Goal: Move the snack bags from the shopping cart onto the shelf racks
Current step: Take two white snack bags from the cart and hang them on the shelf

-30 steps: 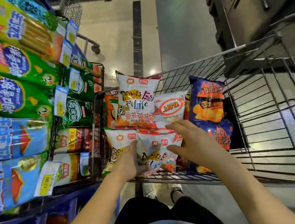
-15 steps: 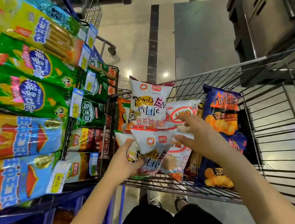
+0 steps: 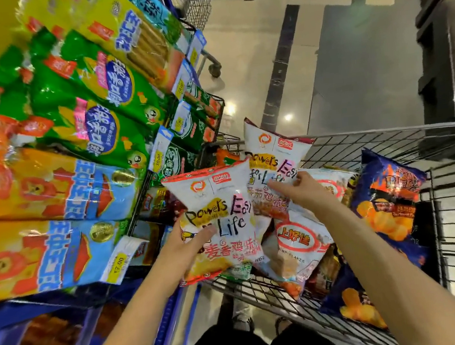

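Polished grey floor is stretching away ahead of me, with shelf racks rising on my left and a wire shopping cart standing on my right. I am looking down over both bare forearms. My left grip is clamping a white snack bag printed with colourful hand-drawn lettering, the thumb pressing on its front and the rest of the hand going behind its left edge. I am holding this bag upright, tilted slightly, above the cart's near left corner and just beside the racks. My right grip is reaching across the cart with its fingers spread apart and stretched out, clamping nothing, the fingertips touching the front of a second white bag of the same design, which is standing upright at the back of the cart. Just below that arm, a white shrimp flakes bag with a red oval logo is leaning in the cart, and dark blue chip bags are resting against the cart's right side. On the racks, green bags are lying above orange and blue bags, with yellow price tags hanging along the shelf edges. Part of another cart is showing further down the aisle.
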{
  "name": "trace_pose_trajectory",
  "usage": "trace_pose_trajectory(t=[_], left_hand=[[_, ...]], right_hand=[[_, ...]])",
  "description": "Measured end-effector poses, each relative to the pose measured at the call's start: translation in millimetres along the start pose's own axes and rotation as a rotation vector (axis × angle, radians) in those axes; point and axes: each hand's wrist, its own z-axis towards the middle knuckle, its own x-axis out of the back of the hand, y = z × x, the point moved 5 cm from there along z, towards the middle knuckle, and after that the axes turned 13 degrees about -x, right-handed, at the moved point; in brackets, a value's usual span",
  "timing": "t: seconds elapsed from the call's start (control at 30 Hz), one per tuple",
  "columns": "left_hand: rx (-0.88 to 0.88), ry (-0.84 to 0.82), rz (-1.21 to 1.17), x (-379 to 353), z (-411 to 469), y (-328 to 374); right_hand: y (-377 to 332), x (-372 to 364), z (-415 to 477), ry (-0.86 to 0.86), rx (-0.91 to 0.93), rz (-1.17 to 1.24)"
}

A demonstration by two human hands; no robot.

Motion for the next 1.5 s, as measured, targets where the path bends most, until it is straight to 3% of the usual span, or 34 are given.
trace_pose_trajectory(t=[0.5, 0.8, 1.1, 1.2, 1.33, 1.5], left_hand=[[0.034, 0.016, -0.244, -1.6, -2.2, 10.5], [-0.041, -0.059, -0.293, -3.0, -8.2, 35.2], [-0.060, -0.095, -0.325, -4.3, -21.9, 45.0], [-0.096, -0.055, -0.328, -4.6, -31.7, 48.4], [-0.113, 0.136, -0.351, -8.0, -60.0, 44.3], [-0.124, 0.235, -0.550, -44.5, -113.0, 11.2]], right_hand=[[-6.3, -11.2, 4.8, -0.156, -0.030, 0.389], [15.9, 38.9, -61.6, -0.155, 0.090, 0.433], [45.7, 63.9, -144.5, -0.120, 0.177, 0.294], [50.4, 62.7, -155.4, -0.131, 0.214, 0.250], [51.4, 62.0, -161.1, -0.194, 0.252, 0.213], [77.5, 75.2, -133.1, -0.232, 0.277, 0.115]])
